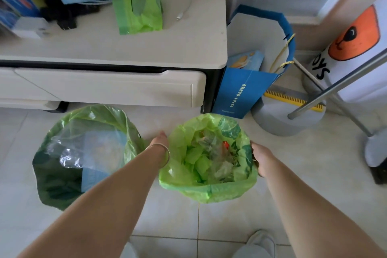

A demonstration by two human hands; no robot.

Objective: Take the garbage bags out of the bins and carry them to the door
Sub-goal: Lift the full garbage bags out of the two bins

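Note:
Two bins lined with green garbage bags stand on the tiled floor in front of a low cabinet. The left garbage bag (62, 132) holds clear plastic and blue paper. The right garbage bag (209, 190) is full of green scraps and wrappers, and its rim is folded over the bin. My left hand (160, 139), with a bangle on the wrist, rests against this bag's left side with its fingers hidden behind the rim. My right hand (261, 158) curls around the bag's right side.
The cream cabinet (125, 52) has a drawer and carries a pack of green bags (138, 12), a cable and clutter. On the right stand a blue paper bag (247, 90), a grey dustpan with a yellow comb (293, 111), metal poles and a printed white bag.

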